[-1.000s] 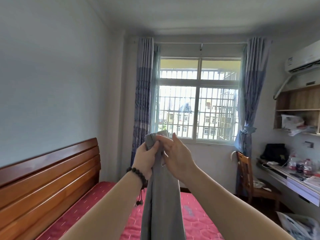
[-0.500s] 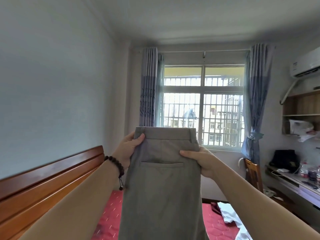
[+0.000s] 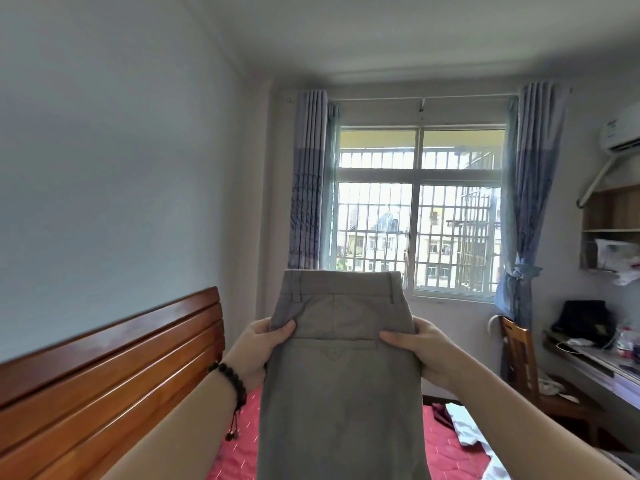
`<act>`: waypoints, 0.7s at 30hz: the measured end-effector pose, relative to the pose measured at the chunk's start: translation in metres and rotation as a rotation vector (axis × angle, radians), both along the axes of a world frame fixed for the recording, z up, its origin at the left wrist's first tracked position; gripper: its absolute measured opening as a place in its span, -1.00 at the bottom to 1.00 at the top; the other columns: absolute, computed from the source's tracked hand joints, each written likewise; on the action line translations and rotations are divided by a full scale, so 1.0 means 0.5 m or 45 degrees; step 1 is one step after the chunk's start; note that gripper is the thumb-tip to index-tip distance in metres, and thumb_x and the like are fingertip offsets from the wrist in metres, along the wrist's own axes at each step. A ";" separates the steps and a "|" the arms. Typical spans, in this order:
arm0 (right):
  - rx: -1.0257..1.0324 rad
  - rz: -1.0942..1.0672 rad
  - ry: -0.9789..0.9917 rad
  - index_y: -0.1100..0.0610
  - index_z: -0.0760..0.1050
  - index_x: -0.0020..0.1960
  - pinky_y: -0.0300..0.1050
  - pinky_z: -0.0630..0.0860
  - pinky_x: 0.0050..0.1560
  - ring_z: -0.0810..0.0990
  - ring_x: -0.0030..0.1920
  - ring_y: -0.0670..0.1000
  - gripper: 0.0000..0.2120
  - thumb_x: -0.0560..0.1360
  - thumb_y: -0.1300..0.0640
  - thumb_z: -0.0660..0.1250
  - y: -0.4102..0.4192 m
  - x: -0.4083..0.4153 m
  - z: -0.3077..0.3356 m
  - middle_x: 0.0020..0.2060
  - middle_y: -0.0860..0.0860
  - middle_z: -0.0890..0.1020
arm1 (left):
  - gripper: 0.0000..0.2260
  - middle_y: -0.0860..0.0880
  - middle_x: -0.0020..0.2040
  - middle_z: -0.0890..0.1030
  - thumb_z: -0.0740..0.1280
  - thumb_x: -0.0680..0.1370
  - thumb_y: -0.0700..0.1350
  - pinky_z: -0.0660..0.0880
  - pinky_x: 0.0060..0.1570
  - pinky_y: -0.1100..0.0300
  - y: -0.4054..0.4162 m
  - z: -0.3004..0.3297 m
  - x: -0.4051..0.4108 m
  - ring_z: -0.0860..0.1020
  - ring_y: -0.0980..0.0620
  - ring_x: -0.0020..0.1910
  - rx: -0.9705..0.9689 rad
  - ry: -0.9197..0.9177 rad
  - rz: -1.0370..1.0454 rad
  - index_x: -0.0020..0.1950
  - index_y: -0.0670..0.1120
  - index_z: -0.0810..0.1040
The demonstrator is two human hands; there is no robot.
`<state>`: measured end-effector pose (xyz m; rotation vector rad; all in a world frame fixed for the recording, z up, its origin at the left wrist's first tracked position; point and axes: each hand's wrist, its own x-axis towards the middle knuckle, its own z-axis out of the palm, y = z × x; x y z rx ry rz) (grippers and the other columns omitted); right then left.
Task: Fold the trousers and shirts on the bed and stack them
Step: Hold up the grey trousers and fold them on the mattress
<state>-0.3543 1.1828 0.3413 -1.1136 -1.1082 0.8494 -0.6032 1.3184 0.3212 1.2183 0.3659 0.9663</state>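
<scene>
- The pair of grey-beige woven trousers [image 3: 341, 382] is hanging upright in front of the person, waistband at the top and back pocket facing the camera, its legs running down out of the frame.
- The left hand [image 3: 256, 348], wearing a dark beaded bracelet [image 3: 230, 379] at the wrist, is pinching the trousers' left edge just below the waistband, thumb lying on the front of the cloth.
- The right hand [image 3: 420, 351] is gripping the right edge at the same height, thumb pressing on the cloth beside the pocket opening.
- The trousers are covering the middle of the bed with the red quilted cover [image 3: 446, 448] and the lower part of the barred window [image 3: 419, 209].
- A white garment [image 3: 465, 427] and a dark red cloth [image 3: 440, 412] are lying on the bed to the right of the trousers.
- The slatted reddish-brown wooden headboard [image 3: 110, 368] is standing along the left wall.
- Blue-grey curtains [image 3: 308, 181] are hanging on both sides of the window.
- A wooden chair [image 3: 519, 355] is standing near a cluttered desk [image 3: 595, 362] at the right, with a black bag [image 3: 583, 318] on it.
- A white air conditioner [image 3: 621, 131] is hanging above wooden shelves [image 3: 611, 216].
</scene>
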 end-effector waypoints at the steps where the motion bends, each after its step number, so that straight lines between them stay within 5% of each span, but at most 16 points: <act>1: 0.023 -0.021 0.014 0.31 0.58 0.11 -0.07 0.63 -0.17 0.69 -0.04 0.19 -0.56 0.25 0.25 0.53 0.000 -0.003 -0.011 0.01 0.22 0.68 | -0.71 -0.27 0.05 0.65 0.37 0.48 -0.19 0.63 -0.09 0.06 0.005 -0.004 -0.001 0.65 -0.15 -0.07 0.002 0.000 -0.002 0.14 -0.33 0.57; 7: 0.190 -0.229 -0.011 0.24 0.63 0.02 -0.07 0.63 -0.16 0.69 -0.06 0.18 -0.69 0.29 0.21 0.52 -0.011 -0.011 -0.067 -0.04 0.19 0.70 | -0.75 -0.26 0.04 0.66 0.34 0.53 -0.16 0.62 -0.13 0.10 0.012 -0.029 0.005 0.66 -0.15 -0.04 0.079 0.048 -0.001 0.11 -0.30 0.61; 12: 0.241 -0.429 -0.318 0.11 0.61 0.04 -0.29 0.56 -0.20 0.69 -0.09 -0.02 -0.83 0.46 0.24 0.43 -0.062 -0.027 -0.094 -0.09 -0.01 0.72 | -0.81 -0.05 -0.11 0.71 0.28 0.59 -0.12 0.57 -0.23 0.30 -0.057 -0.043 0.004 0.67 0.05 -0.15 0.331 0.183 0.232 0.01 -0.17 0.65; 18: 0.276 -0.581 -0.447 0.10 0.59 0.03 0.07 0.59 0.03 0.65 -0.01 0.09 -0.85 0.47 0.18 0.43 -0.153 -0.038 -0.080 -0.06 0.00 0.70 | -0.84 0.17 -0.23 0.69 0.28 0.60 -0.08 0.49 -0.31 0.46 -0.172 -0.023 -0.011 0.63 0.25 -0.25 0.515 0.206 0.389 -0.09 0.02 0.64; 21: 0.344 -0.592 -0.490 -0.01 0.60 -0.05 -0.05 0.59 -0.04 0.67 -0.06 0.00 -0.90 0.45 0.13 0.45 -0.213 -0.045 -0.045 -0.12 -0.09 0.71 | -0.83 0.16 -0.15 0.70 0.30 0.59 -0.02 0.52 -0.25 0.42 -0.225 0.002 -0.021 0.65 0.23 -0.17 0.556 0.186 0.395 -0.11 0.08 0.66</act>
